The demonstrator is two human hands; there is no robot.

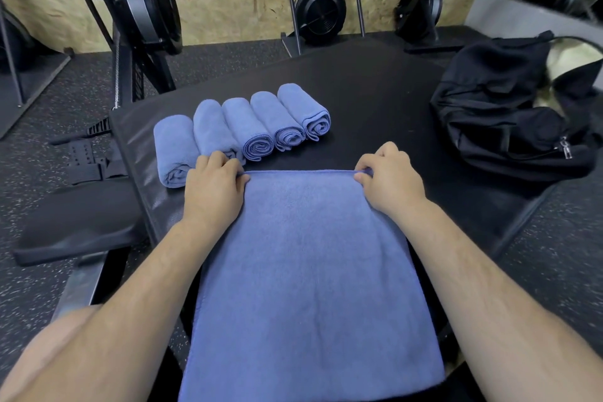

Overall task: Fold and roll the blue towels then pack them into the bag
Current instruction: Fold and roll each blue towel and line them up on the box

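A folded blue towel (310, 277) lies flat and lengthwise on the black padded bench (375, 98), running from its far edge toward me. My left hand (213, 188) pinches the towel's far left corner. My right hand (390, 178) pinches the far right corner. Beyond my hands, several rolled blue towels (241, 127) lie side by side in a row on the bench. My left hand partly hides the near ends of two rolls. The black bag (509, 114) sits at the bench's right side, its opening at the far right.
Black gym machines (143, 3) and a round flywheel (321, 11) stand against the chipboard wall. A black seat pad (78, 222) and strap (88, 170) lie at the left. Speckled rubber floor (561, 238) surrounds the bench.
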